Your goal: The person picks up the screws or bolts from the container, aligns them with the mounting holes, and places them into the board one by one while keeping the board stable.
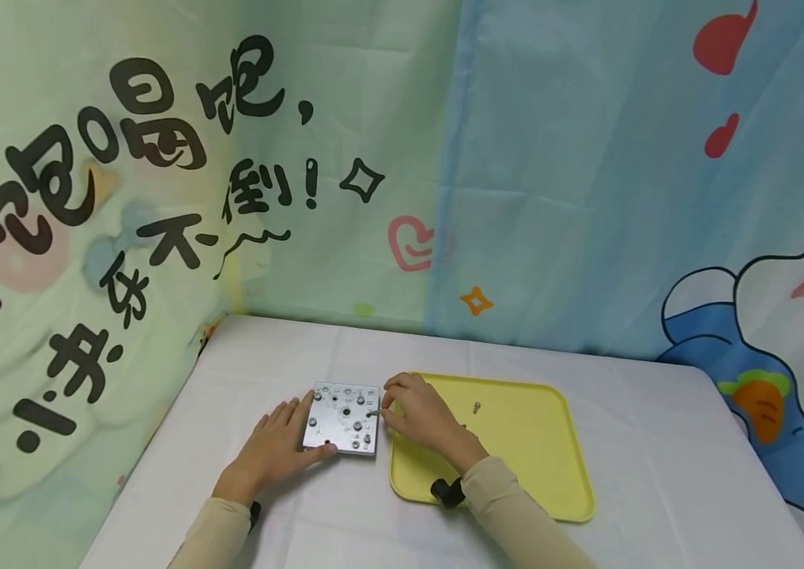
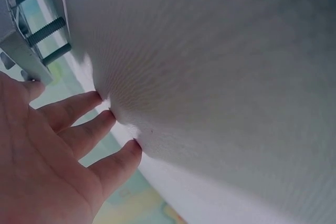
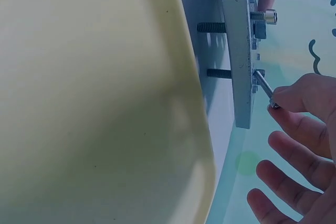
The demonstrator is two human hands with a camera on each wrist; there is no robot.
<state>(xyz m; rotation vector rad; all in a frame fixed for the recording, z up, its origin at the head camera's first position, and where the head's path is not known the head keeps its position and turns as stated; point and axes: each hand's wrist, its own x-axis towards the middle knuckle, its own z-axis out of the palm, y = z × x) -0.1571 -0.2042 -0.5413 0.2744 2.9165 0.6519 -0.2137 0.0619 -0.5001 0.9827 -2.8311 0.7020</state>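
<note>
A square silver metal plate [image 1: 330, 427] lies left of the tray, with several screws and bolts standing in its face. In the right wrist view, threaded shanks stick out below the plate [image 3: 240, 56]. My left hand [image 1: 273, 446] rests at its left edge, fingers extended, thumb along the front edge. Three fingertips of the left hand [image 2: 58, 156] press the white cloth. Between thumb and index finger my right hand [image 1: 416, 412] pinches a small screw [image 3: 265, 86]. That screw is tilted, its tip touching the plate's face; the right hand's other fingers are spread.
A yellow tray [image 1: 530, 454] sits right of the plate, partly under the right forearm. On it lies a loose screw [image 1: 477, 408], plus a small dark bit half hidden by the wrist. White cloth [image 1: 658, 458] covers the table; printed curtains [image 1: 572, 197] hang behind and left.
</note>
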